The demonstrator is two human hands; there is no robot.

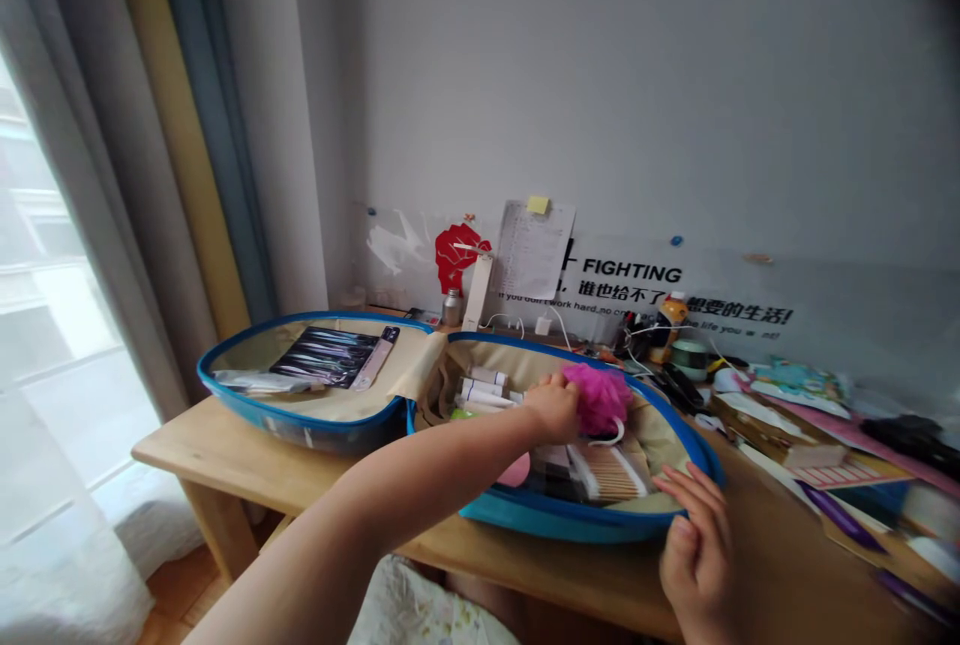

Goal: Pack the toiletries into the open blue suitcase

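Note:
A blue-rimmed case (pixel 694 430) lies opened out on the wooden desk, its two halves side by side. Reaching into the right half, my left hand (pixel 553 407) has its fingers closed on the edge of a bright pink bath puff (pixel 600 397) with a white loop. My right hand (pixel 697 525) is open, fingers spread on the case's right front rim. Below the puff lies a clear pack of cotton swabs (pixel 611 473). White tubes (pixel 484 393) sit behind my left forearm, and a pink rounded item (pixel 515 470) shows partly in front of it.
The case's left half holds a flat pack of dark slim tools (pixel 328 357) and a clear plastic bag (pixel 262 382). Clutter covers the desk's right side, including a green jar (pixel 690 358) and a purple item (pixel 838 515). A white power strip (pixel 478 290) stands against the wall.

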